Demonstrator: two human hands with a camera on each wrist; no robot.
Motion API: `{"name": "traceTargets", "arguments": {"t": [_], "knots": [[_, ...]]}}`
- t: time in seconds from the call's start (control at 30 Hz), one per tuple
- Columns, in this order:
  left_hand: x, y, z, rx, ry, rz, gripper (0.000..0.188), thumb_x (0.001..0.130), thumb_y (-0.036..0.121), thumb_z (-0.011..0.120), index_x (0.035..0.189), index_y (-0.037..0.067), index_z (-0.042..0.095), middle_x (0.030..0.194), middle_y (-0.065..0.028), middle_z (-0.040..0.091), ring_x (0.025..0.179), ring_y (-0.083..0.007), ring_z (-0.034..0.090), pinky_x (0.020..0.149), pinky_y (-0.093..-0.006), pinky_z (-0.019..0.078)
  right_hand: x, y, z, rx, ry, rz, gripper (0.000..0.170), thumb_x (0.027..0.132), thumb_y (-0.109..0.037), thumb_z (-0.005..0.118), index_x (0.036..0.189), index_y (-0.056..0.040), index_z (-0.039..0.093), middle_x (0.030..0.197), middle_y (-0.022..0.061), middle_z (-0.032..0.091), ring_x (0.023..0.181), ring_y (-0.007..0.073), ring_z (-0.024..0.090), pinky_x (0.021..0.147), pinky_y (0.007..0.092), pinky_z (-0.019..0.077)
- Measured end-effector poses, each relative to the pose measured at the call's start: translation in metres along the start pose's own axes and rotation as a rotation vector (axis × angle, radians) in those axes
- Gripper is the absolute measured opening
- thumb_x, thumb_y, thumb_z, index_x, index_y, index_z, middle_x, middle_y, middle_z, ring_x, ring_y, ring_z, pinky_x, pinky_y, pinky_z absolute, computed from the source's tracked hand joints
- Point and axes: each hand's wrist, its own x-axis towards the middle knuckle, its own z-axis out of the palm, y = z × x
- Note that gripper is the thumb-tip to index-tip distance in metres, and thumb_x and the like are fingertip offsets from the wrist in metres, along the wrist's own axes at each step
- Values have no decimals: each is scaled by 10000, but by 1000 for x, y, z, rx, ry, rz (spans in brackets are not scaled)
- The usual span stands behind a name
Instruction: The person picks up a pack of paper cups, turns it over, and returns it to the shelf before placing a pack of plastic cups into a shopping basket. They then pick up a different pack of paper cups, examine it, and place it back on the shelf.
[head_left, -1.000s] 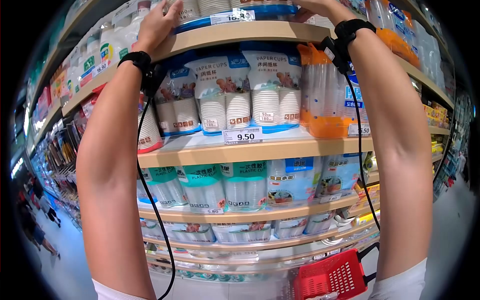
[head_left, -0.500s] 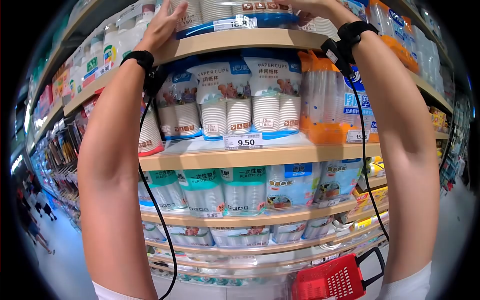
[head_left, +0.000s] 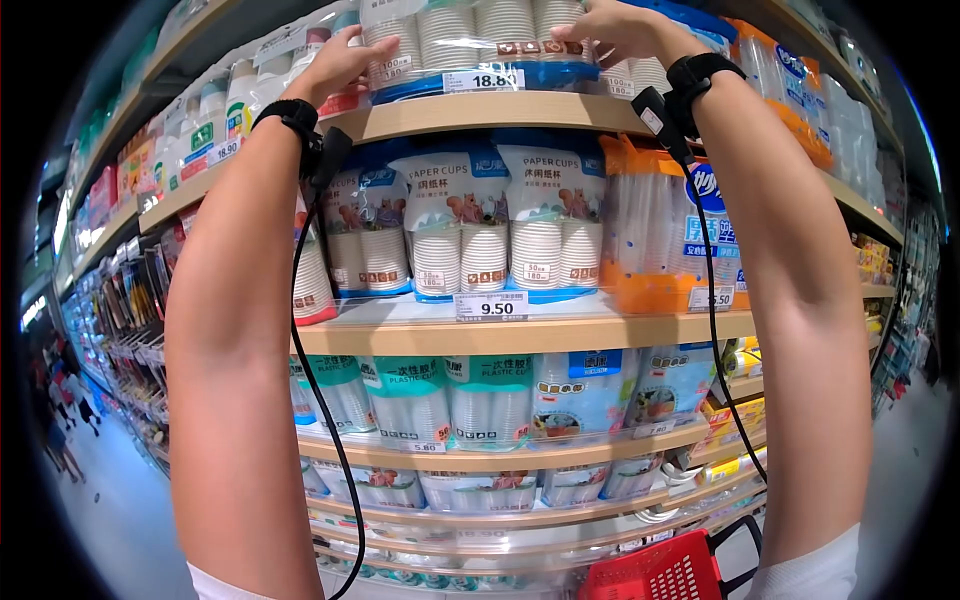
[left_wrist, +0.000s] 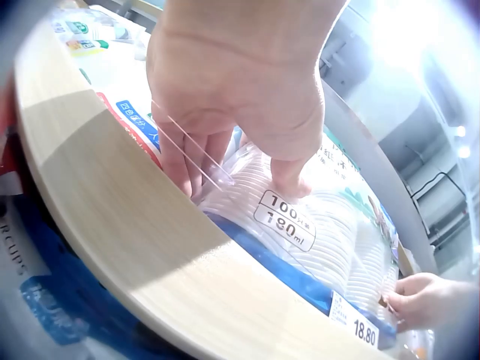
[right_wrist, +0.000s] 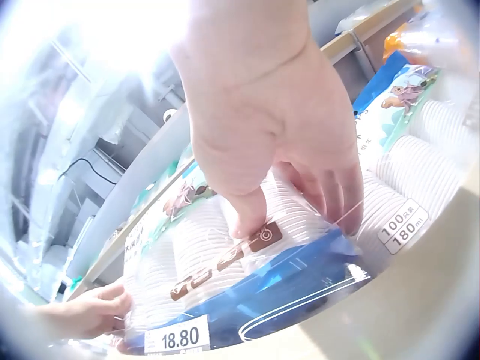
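A large clear pack of white paper cups [head_left: 476,38] with a blue base sits on the upper shelf, above an 18.80 price tag [head_left: 484,80]. My left hand [head_left: 345,62] grips its left end; in the left wrist view the thumb [left_wrist: 290,180] lies on the front while the fingers go round the side. The right hand [head_left: 637,32] holds the other end. In the right wrist view its thumb [right_wrist: 247,217] presses the front near a brown label, with the fingers reaching into the gap beside a neighbouring cup pack [right_wrist: 420,172].
On the shelf below stand smaller paper cup packs [head_left: 455,225] and orange-trimmed plastic cups [head_left: 650,235]. Plastic cup packs [head_left: 405,400] fill a lower shelf. A red basket [head_left: 655,575] is at the bottom right. Black cables [head_left: 335,450] hang from both wrists.
The head view has tilted upward, so shelves, hands and pack all appear lower and more of the pack shows. Both hands stay at its ends.
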Motion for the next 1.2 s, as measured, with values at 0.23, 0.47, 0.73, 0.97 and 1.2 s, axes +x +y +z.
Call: {"name": "traceTargets", "arguments": {"t": [0.23,0.47,0.73,0.97,1.2], "knots": [[-6,25,-12,60,-239,-198,654,910,526,590,1311,70,346,1234,-181,522,1060,-291,590,968,-400,446,2,-3,0,292,4,78,644,956,-438,547,1366,38,406,1358,284,458,1249,460,459,988,555,433],[2,27,1,-179,-69,-134,742,957,549,493,1491,136,184,1376,-193,455,1220,-333,506,1046,-532,367,18,13,4,294,45,36,578,963,-449,543,1268,41,507,1204,213,577,1074,381,582,875,481,491],[35,2,-1,-65,-17,-101,834,972,529,473,1533,87,43,1367,-190,477,1224,-338,511,1056,-502,383,30,27,8,319,66,-15,482,962,-465,546,1078,-3,614,841,105,601,748,237,584,669,417,472],[28,-1,-9,-56,-94,-76,908,945,572,495,1536,86,7,1387,-222,452,1238,-359,497,1069,-507,366,9,22,13,364,-60,93,551,959,-522,508,1160,-12,560,1008,155,576,953,292,568,814,426,495],[30,0,-6,-23,-56,-72,751,955,546,501,1490,96,225,1247,-167,559,1117,-288,573,987,-488,454,15,22,12,255,-85,154,582,961,-545,480,1132,6,554,1107,202,567,1114,354,547,917,475,493]]}}
